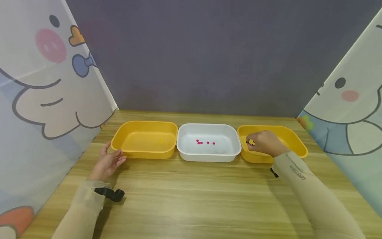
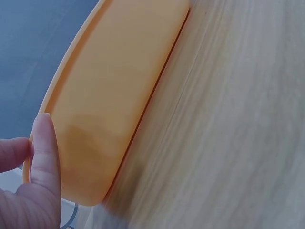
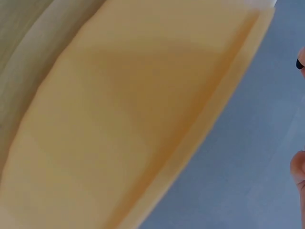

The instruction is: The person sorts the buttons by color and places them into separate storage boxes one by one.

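My left hand (image 1: 108, 162) pinches the near left corner of the left yellow tray (image 1: 149, 155). In the left wrist view a finger (image 2: 45, 152) lies along the tray's outer wall (image 2: 109, 95), with the thumb at the rim. My right hand (image 1: 265, 142) is over the right yellow tray (image 1: 293, 141), its fingers curled. A small black piece (image 3: 299, 64) shows at a fingertip at the edge of the right wrist view; its exact kind cannot be told. The hand hides part of that tray's inside.
Between the yellow trays stands a white tray (image 1: 209, 157) holding several small red discs (image 1: 208, 142). Several small yellow discs (image 1: 162, 140) lie in the left tray. All three stand in a row on the wooden table (image 1: 191, 199), before a grey panel (image 1: 191, 59), with cartoon-printed walls on both sides.
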A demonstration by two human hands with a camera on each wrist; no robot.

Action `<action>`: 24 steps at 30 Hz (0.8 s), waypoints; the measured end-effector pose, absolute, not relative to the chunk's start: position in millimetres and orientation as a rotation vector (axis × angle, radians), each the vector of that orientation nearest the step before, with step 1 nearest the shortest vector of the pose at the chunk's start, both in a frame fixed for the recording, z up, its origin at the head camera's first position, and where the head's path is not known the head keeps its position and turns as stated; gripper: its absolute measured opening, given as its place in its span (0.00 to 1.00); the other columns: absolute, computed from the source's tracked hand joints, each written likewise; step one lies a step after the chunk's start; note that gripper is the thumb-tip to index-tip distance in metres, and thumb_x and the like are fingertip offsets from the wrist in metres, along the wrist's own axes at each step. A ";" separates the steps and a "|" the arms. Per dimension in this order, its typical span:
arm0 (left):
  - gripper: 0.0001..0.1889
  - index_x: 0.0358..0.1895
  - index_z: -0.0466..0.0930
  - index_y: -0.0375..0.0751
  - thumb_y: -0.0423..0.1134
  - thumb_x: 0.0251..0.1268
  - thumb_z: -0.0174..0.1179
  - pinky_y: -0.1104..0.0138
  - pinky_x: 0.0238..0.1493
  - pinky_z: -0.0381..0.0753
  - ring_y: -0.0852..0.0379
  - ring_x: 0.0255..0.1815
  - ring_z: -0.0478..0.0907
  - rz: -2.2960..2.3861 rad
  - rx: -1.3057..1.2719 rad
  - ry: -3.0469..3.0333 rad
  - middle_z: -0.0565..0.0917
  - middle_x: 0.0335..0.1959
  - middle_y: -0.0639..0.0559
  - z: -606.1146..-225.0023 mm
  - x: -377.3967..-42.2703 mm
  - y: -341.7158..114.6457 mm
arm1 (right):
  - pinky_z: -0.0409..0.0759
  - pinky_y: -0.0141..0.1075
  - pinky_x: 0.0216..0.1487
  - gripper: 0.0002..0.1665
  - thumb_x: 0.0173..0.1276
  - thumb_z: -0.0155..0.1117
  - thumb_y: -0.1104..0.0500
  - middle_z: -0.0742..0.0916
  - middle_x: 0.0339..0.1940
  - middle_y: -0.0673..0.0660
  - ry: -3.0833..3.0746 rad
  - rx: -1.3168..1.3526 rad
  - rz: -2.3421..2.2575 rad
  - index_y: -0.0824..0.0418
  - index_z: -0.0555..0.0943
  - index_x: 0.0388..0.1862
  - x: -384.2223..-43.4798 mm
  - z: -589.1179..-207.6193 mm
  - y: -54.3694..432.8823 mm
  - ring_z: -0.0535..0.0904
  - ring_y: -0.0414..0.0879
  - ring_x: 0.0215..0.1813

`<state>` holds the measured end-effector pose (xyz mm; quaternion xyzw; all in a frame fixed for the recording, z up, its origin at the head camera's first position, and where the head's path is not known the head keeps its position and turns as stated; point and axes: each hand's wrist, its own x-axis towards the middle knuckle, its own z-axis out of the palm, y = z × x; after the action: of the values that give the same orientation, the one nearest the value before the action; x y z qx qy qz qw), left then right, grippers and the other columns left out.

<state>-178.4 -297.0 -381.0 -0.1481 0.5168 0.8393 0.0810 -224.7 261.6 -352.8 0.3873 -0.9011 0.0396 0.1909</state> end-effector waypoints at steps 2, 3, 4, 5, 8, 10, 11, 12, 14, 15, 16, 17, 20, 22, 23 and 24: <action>0.44 0.74 0.21 0.64 0.26 0.74 0.41 0.71 0.32 0.85 0.57 0.23 0.80 2.506 -0.446 1.554 0.74 0.28 0.48 -380.6 -178.2 -298.3 | 0.70 0.29 0.17 0.05 0.52 0.70 0.67 0.82 0.20 0.47 -2.535 1.079 0.110 0.58 0.82 0.25 -227.1 -354.4 265.0 0.64 0.33 0.17; 0.44 0.74 0.21 0.64 0.26 0.74 0.41 0.71 0.32 0.85 0.57 0.23 0.81 2.504 -0.449 1.552 0.74 0.29 0.48 -380.7 -178.2 -298.4 | 0.70 0.29 0.17 0.05 0.52 0.70 0.67 0.82 0.20 0.47 -2.539 1.073 0.113 0.58 0.82 0.25 -227.8 -354.9 266.6 0.65 0.33 0.17; 0.44 0.74 0.21 0.64 0.26 0.74 0.42 0.70 0.32 0.86 0.56 0.23 0.81 2.502 -0.451 1.551 0.74 0.28 0.48 -380.8 -178.2 -298.2 | 0.70 0.29 0.17 0.06 0.52 0.69 0.67 0.81 0.20 0.47 -2.540 1.070 0.114 0.58 0.81 0.24 -228.6 -355.6 268.4 0.65 0.33 0.18; 0.44 0.74 0.22 0.65 0.26 0.74 0.42 0.70 0.32 0.86 0.56 0.23 0.81 2.501 -0.456 1.549 0.74 0.28 0.48 -380.8 -178.0 -297.9 | 0.70 0.29 0.17 0.06 0.51 0.69 0.67 0.81 0.20 0.47 -2.536 1.070 0.113 0.58 0.81 0.24 -229.5 -356.1 270.2 0.65 0.33 0.17; 0.44 0.74 0.22 0.66 0.26 0.74 0.42 0.71 0.31 0.85 0.56 0.23 0.81 2.505 -0.476 1.540 0.74 0.28 0.48 -380.6 -176.7 -298.1 | 0.68 0.28 0.16 0.08 0.50 0.69 0.68 0.80 0.19 0.45 -2.532 1.078 0.111 0.56 0.80 0.23 -232.6 -356.6 274.5 0.63 0.32 0.17; 0.44 0.74 0.22 0.65 0.26 0.74 0.42 0.71 0.31 0.85 0.56 0.22 0.81 2.510 -0.471 1.539 0.75 0.27 0.48 -380.6 -176.5 -298.8 | 0.67 0.28 0.17 0.09 0.50 0.68 0.68 0.80 0.19 0.45 -2.550 1.079 0.107 0.55 0.80 0.23 -234.4 -355.6 276.8 0.63 0.32 0.17; 0.44 0.74 0.22 0.65 0.26 0.74 0.41 0.71 0.31 0.85 0.56 0.22 0.81 2.511 -0.469 1.543 0.75 0.27 0.48 -380.6 -176.6 -298.9 | 0.68 0.28 0.17 0.09 0.51 0.68 0.68 0.81 0.20 0.45 -2.569 1.077 0.099 0.55 0.80 0.23 -234.8 -354.4 278.3 0.63 0.32 0.17; 0.44 0.74 0.21 0.65 0.26 0.74 0.41 0.70 0.31 0.86 0.56 0.22 0.81 2.511 -0.465 1.545 0.75 0.27 0.48 -380.5 -176.8 -298.8 | 0.68 0.28 0.17 0.09 0.51 0.68 0.67 0.81 0.20 0.45 -2.593 1.075 0.095 0.54 0.80 0.23 -234.9 -352.6 279.8 0.63 0.32 0.17; 0.44 0.74 0.21 0.64 0.26 0.74 0.41 0.70 0.31 0.86 0.56 0.22 0.81 2.507 -0.459 1.553 0.74 0.27 0.48 -380.4 -177.4 -298.3 | 0.68 0.29 0.18 0.08 0.53 0.67 0.67 0.81 0.20 0.45 -2.660 1.067 0.090 0.55 0.79 0.23 -235.0 -348.1 283.0 0.64 0.33 0.18; 0.44 0.74 0.20 0.63 0.26 0.74 0.40 0.70 0.31 0.86 0.56 0.22 0.81 2.503 -0.455 1.558 0.74 0.27 0.48 -380.4 -177.8 -297.9 | 0.68 0.29 0.19 0.08 0.53 0.67 0.67 0.81 0.20 0.45 -2.694 1.058 0.077 0.55 0.79 0.24 -235.3 -345.4 284.9 0.64 0.34 0.18; 0.44 0.74 0.20 0.63 0.26 0.74 0.40 0.70 0.31 0.86 0.56 0.22 0.81 2.499 -0.452 1.562 0.74 0.28 0.48 -380.2 -178.1 -297.5 | 0.68 0.30 0.19 0.07 0.54 0.66 0.67 0.81 0.21 0.46 -2.727 1.053 0.068 0.55 0.79 0.24 -236.0 -342.1 286.7 0.64 0.34 0.19; 0.43 0.74 0.21 0.63 0.26 0.74 0.40 0.70 0.31 0.86 0.56 0.22 0.81 2.497 -0.456 1.566 0.74 0.27 0.48 -379.7 -178.2 -297.2 | 0.69 0.30 0.20 0.06 0.54 0.65 0.67 0.82 0.22 0.46 -2.756 1.047 0.058 0.56 0.80 0.25 -237.0 -338.8 288.3 0.65 0.35 0.19; 0.43 0.74 0.21 0.62 0.26 0.74 0.41 0.70 0.29 0.86 0.56 0.21 0.81 2.490 -0.455 1.592 0.75 0.27 0.48 -378.1 -178.4 -296.9 | 0.72 0.33 0.22 0.03 0.54 0.64 0.66 0.84 0.25 0.49 -2.831 1.022 0.020 0.59 0.81 0.27 -241.4 -328.8 292.6 0.68 0.37 0.21; 0.43 0.75 0.21 0.61 0.26 0.74 0.41 0.70 0.28 0.85 0.57 0.20 0.81 2.474 -0.458 1.624 0.75 0.26 0.49 -376.9 -178.1 -296.9 | 0.75 0.35 0.23 0.02 0.54 0.64 0.65 0.85 0.27 0.51 -2.867 0.996 -0.012 0.60 0.82 0.28 -244.9 -323.8 295.7 0.70 0.39 0.22; 0.44 0.75 0.21 0.60 0.26 0.74 0.42 0.70 0.28 0.85 0.57 0.20 0.81 2.462 -0.464 1.645 0.75 0.26 0.49 -376.6 -177.8 -296.8 | 0.76 0.36 0.24 0.03 0.53 0.64 0.64 0.85 0.27 0.51 -2.883 0.979 -0.031 0.61 0.82 0.28 -246.3 -322.4 297.7 0.71 0.39 0.22; 0.44 0.75 0.21 0.59 0.25 0.73 0.42 0.70 0.27 0.85 0.58 0.20 0.80 2.448 -0.466 1.670 0.75 0.26 0.50 -376.8 -177.8 -296.7 | 0.76 0.38 0.24 0.03 0.53 0.64 0.64 0.85 0.27 0.51 -2.897 0.966 -0.050 0.61 0.82 0.29 -247.7 -321.5 300.0 0.71 0.39 0.22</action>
<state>-177.8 -296.7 -376.8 -0.1551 0.5552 0.8140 0.0709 -247.7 300.0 -321.5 0.3160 -0.9476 -0.0163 0.0438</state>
